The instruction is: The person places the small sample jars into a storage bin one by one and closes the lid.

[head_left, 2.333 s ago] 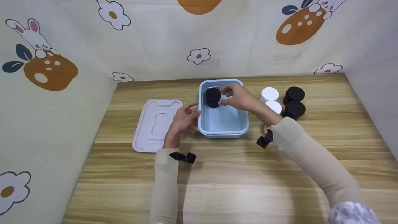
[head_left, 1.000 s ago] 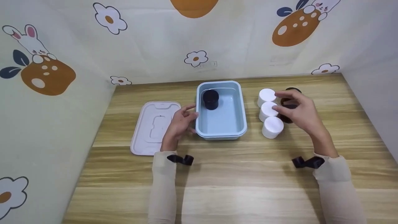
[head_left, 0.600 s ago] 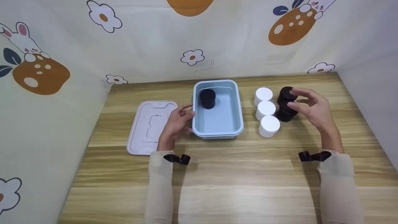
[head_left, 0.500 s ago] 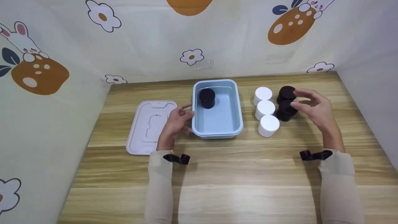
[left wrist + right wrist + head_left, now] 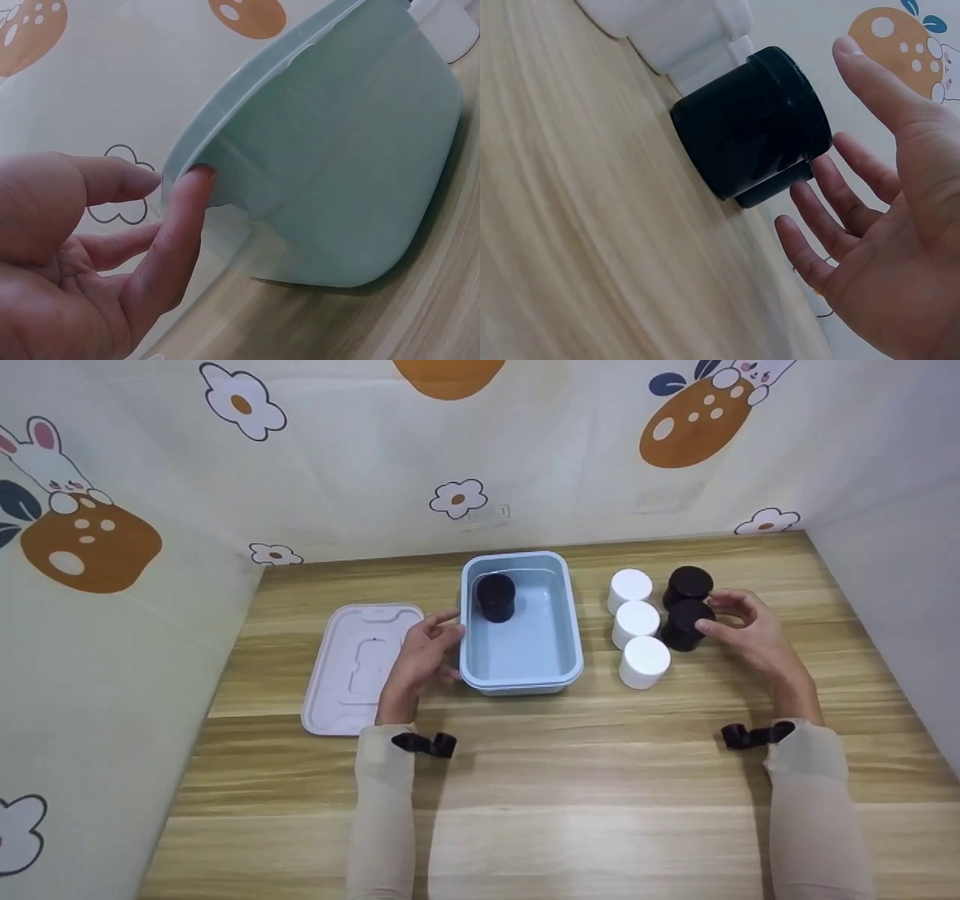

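No readable lettering, brand, number or sign.
Nothing can be read on the blue box (image 5: pixel 521 685), the black jars (image 5: pixel 688 624), the white jars (image 5: pixel 645 662) or the pale lid (image 5: pixel 330 690), whose raised outline forms no clear letter or figure. On the patterned wall cloth (image 5: pixel 337 465), a small boxed mark (image 5: pixel 503 511) just right of the middle flower (image 5: pixel 458 499), and a paler mark (image 5: pixel 655 502) farther right, are too faint to make out. The wrist views give no legible characters either.
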`<state>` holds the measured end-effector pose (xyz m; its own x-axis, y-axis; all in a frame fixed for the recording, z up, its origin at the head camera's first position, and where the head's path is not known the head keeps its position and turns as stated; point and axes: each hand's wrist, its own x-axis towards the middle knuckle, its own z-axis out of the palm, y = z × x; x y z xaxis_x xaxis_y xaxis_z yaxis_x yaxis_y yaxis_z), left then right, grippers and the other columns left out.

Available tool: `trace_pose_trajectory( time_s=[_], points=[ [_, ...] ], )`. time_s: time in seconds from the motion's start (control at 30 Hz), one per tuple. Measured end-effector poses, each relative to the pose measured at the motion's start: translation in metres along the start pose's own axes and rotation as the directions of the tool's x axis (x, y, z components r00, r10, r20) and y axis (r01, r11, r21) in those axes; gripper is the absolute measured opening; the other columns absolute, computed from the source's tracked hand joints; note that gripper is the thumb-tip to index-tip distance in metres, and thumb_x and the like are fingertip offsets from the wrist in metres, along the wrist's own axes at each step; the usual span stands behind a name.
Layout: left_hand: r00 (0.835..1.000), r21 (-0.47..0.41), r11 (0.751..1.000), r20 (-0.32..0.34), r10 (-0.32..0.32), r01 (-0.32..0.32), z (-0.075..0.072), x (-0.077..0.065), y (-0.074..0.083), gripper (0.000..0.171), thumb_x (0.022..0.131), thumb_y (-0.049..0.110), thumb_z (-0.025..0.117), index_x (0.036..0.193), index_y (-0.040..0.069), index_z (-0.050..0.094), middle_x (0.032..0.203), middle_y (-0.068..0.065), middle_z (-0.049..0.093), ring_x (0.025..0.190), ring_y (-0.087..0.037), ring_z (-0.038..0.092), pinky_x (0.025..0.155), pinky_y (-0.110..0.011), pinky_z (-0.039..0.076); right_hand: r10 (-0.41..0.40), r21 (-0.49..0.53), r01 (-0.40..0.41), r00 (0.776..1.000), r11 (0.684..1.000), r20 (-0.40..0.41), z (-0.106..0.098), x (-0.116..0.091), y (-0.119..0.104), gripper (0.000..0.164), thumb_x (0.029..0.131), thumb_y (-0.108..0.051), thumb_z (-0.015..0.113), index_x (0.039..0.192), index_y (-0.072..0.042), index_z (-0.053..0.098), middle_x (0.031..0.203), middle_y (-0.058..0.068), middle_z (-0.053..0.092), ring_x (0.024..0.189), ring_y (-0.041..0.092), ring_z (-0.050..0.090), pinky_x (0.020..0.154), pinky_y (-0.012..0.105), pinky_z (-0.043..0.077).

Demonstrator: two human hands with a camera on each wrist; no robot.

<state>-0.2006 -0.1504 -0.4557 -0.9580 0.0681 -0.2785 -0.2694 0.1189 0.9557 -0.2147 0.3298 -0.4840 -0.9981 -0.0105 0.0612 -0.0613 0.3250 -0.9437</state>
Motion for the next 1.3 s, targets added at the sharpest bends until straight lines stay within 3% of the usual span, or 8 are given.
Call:
trace_pose_trajectory(
  time_s=[0.1, 0.3, 0.47, 0.7, 0.9, 1.03, 1.17, 1.3],
  points=[
    [1.000, 0.002, 1.000, -0.005, -0.001, 0.001, 0.000, 0.000, 0.000, 0.045, 0.101, 0.019, 0.058, 0.144, 0.012, 0.051, 0.116, -0.016, 0.063, 0.068, -0.016, 0.064, 0.042, -0.027, 0.054, 0.029, -0.076, -0.026, 0.999, 0.997, 0.034, 0.000, -0.001, 0.004, 0.059, 0.090, -0.014, 0.075, 0.140, 0.001, 0.047, 0.116, -0.017, 0.055, 0.110, -0.002, 0.052, 0.095, 0.009, 0.046],
    [1.000, -0.049, 0.999, 0.002, 0.015, -0.015, 0.001, 0.000, -0.001, 0.047, 0.098, 0.013, 0.060, 0.144, 0.007, 0.051, 0.118, -0.019, 0.064, 0.082, -0.018, 0.068, 0.042, -0.027, 0.054, 0.076, -0.184, -0.057, 0.992, 0.981, 0.102, -0.002, -0.001, 0.005, 0.068, 0.088, -0.020, 0.078, 0.144, -0.001, 0.043, 0.117, -0.016, 0.053, 0.104, -0.005, 0.054, 0.087, 0.003, 0.045],
    [1.000, -0.057, 0.998, 0.006, 0.020, -0.020, 0.002, 0.000, -0.002, 0.049, 0.097, 0.010, 0.061, 0.144, 0.006, 0.050, 0.120, -0.022, 0.064, 0.084, -0.018, 0.067, 0.042, -0.026, 0.055, 0.088, -0.222, -0.058, 0.988, 0.973, 0.129, -0.002, -0.002, 0.002, 0.071, 0.088, -0.023, 0.079, 0.145, -0.001, 0.042, 0.122, -0.012, 0.051, 0.103, -0.007, 0.053, 0.085, 0.003, 0.045],
    [1.000, -0.046, 0.999, 0.006, 0.008, -0.008, 0.002, 0.000, -0.001, 0.048, 0.097, 0.011, 0.062, 0.144, 0.007, 0.051, 0.117, -0.019, 0.064, 0.081, -0.016, 0.067, 0.044, -0.026, 0.055, 0.082, -0.230, -0.046, 0.986, 0.972, 0.148, -0.001, 0.000, 0.004, 0.072, 0.087, -0.022, 0.080, 0.146, -0.003, 0.044, 0.117, -0.019, 0.053, 0.100, -0.008, 0.055, 0.083, 0.003, 0.046],
    [1.000, -0.042, 0.999, 0.003, 0.007, -0.006, 0.002, 0.002, -0.003, 0.048, 0.097, 0.010, 0.062, 0.143, 0.008, 0.052, 0.116, -0.018, 0.066, 0.079, -0.014, 0.068, 0.043, -0.026, 0.054, 0.082, -0.277, -0.035, 0.984, 0.960, 0.159, 0.000, 0.001, 0.006, 0.074, 0.086, -0.024, 0.080, 0.147, -0.006, 0.044, 0.129, 0.004, 0.055, 0.100, -0.006, 0.053, 0.084, 0.004, 0.042],
    [1.000, -0.039, 0.999, 0.004, 0.011, -0.011, 0.002, 0.003, -0.004, 0.048, 0.097, 0.010, 0.063, 0.143, 0.007, 0.052, 0.117, -0.020, 0.066, 0.083, -0.016, 0.068, 0.044, -0.026, 0.055, 0.102, -0.295, -0.055, 0.984, 0.954, 0.147, 0.002, 0.000, 0.002, 0.074, 0.086, -0.032, 0.080, 0.146, -0.007, 0.046, 0.133, 0.011, 0.055, 0.104, 0.001, 0.052, 0.089, 0.010, 0.040],
    [1.000, -0.034, 0.999, 0.002, 0.008, -0.008, 0.001, 0.002, -0.002, 0.049, 0.096, 0.012, 0.063, 0.144, 0.009, 0.052, 0.118, -0.018, 0.066, 0.083, -0.016, 0.069, 0.045, -0.026, 0.055, 0.109, -0.284, -0.067, 0.985, 0.957, 0.135, 0.002, -0.001, -0.003, 0.073, 0.086, -0.035, 0.080, 0.145, -0.007, 0.047, 0.126, 0.002, 0.057, 0.105, 0.003, 0.052, 0.089, 0.012, 0.040],
    [1.000, -0.058, 0.998, 0.000, -0.007, 0.007, 0.001, 0.002, -0.001, 0.049, 0.096, 0.010, 0.063, 0.144, 0.010, 0.052, 0.116, -0.015, 0.066, 0.079, -0.015, 0.068, 0.042, -0.024, 0.053, 0.114, -0.236, -0.081, 0.985, 0.968, 0.132, -0.001, -0.001, -0.007, 0.071, 0.087, -0.030, 0.079, 0.145, -0.006, 0.047, 0.117, -0.014, 0.056, 0.100, -0.004, 0.056, 0.084, 0.007, 0.044]
  ],
)
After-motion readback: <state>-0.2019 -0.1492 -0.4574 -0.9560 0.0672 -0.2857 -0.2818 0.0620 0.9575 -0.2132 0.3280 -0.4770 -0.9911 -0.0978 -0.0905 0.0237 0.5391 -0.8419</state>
